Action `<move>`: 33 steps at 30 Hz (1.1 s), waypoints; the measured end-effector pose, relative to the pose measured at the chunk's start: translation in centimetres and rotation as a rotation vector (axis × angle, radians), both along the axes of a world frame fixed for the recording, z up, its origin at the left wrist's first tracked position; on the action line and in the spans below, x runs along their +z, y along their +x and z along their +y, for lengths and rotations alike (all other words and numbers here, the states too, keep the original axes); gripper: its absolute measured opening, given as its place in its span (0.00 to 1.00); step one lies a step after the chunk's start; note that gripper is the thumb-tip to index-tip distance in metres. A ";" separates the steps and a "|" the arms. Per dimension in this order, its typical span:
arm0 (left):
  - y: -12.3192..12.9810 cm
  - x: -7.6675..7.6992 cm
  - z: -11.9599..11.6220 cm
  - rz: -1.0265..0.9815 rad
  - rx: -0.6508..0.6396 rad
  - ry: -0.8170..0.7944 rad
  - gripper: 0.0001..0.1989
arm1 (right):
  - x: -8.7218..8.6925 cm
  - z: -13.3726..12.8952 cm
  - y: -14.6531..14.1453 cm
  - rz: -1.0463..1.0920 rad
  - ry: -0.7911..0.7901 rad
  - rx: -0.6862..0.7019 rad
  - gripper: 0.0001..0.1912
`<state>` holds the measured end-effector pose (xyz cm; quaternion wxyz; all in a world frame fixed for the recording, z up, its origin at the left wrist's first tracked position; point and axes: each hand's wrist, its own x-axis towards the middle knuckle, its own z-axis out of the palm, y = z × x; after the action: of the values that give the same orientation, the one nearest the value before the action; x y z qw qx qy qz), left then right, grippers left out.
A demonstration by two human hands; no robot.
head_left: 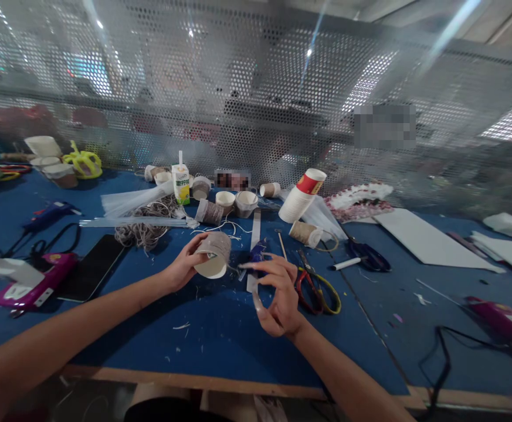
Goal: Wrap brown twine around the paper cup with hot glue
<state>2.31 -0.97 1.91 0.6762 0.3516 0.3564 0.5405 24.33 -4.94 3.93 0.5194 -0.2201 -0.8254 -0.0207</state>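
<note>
My left hand (189,262) is wrapped round a paper cup (215,266), its side wound with grey-beige cord. The cup is tilted, its open mouth facing me, above the blue table. To its right, my right hand (277,290) is raised with curved fingers and a gap between thumb and fingertips. A short cord end shows between the cup and its fingertips; I cannot tell whether they touch. Behind that hand lie a metal ruler (256,228) and a dark blue object (259,251), partly hidden. Scissors (315,290) with red and yellow handles lie just right of the hand.
Behind are grey cord (143,225), a drink carton (180,184), several cord-wound cups and stacked paper cups (297,202). A phone (92,266), magenta power strip (40,281) and blue glue gun (51,215) lie left. White board (431,240) and dark-handled scissors (372,256) lie right.
</note>
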 end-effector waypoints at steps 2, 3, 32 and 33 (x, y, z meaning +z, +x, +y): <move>0.1 0.0 -0.1 0.026 -0.020 0.025 0.32 | -0.2 0.2 -0.4 -0.011 -0.107 0.014 0.21; 0.1 0.0 -0.1 0.043 -0.027 0.040 0.32 | -0.4 0.3 -0.6 -0.011 -0.177 0.026 0.24; -0.3 -0.9 -1.4 0.348 -0.264 0.536 0.50 | -2.3 1.6 -1.1 0.075 -0.538 0.132 0.36; -0.3 -1.0 -1.4 0.383 -0.252 0.587 0.49 | -2.3 1.6 -1.0 0.033 -0.499 0.112 0.37</move>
<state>1.99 -2.39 0.91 0.5288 0.6666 0.2601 0.4565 23.30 -3.30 1.62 0.4626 -0.2954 -0.8075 0.2160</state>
